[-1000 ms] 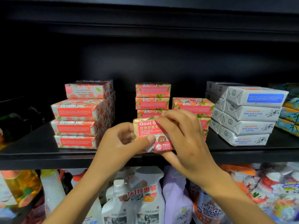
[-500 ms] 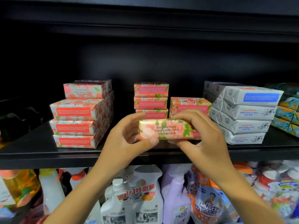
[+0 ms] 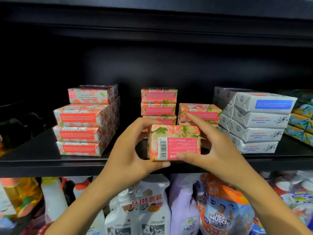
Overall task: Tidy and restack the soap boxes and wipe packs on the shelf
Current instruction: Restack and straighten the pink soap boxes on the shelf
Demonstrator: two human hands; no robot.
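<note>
soap box [image 3: 174,143], barcode face out, is held just before the shelf [image 3: 50,165] edge. left hand [image 3: 128,150] curls round its left end; right hand [image 3: 218,155] pinches its right end, forefinger lifted

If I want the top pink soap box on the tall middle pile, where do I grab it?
Grab the top pink box by its two short ends, reaching in from the front. It lies flat, long side facing you, and both ends look free: a gap on the left, a lower pile on the right.
</note>
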